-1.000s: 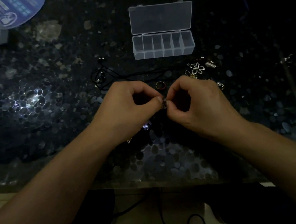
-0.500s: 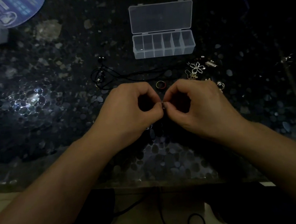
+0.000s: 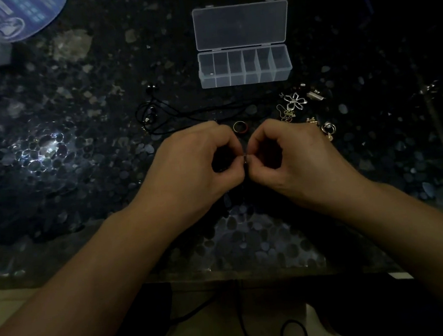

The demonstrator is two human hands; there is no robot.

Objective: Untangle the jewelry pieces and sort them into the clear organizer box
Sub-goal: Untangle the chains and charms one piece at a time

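Two hands nearest, fingers curled: left hand (image 3: pixel 198 162) and right hand (image 3: pixel 292 155) meeting fingertip to fingertip, both pinching one tiny jewelry piece (image 3: pixel 245 160), too small and dim to name. Likely mid-untangle. Risks from here: slipping out of the pinch and vanishing against the dark speckled table (image 3: pixel 83 160), where small metal would be hard to find; pulling too hard and tightening a knot or bending a link; poor light hiding the tangle itself.

Just beyond the fingertips, a ring (image 3: pixel 239 127). Past the left hand, a black cord necklace (image 3: pixel 154 114) in loose loops, easy to snag with a wrist. Past the right hand, a flower pendant (image 3: pixel 294 101) among small charms (image 3: pixel 327 128). Farther out, the clear organizer box (image 3: pixel 245 66), lid open, compartments seemingly unfilled. Far left, a blue printed disc (image 3: pixel 21 16). Dim room, one bright reflection left of the hands; cables on the floor below the table edge.
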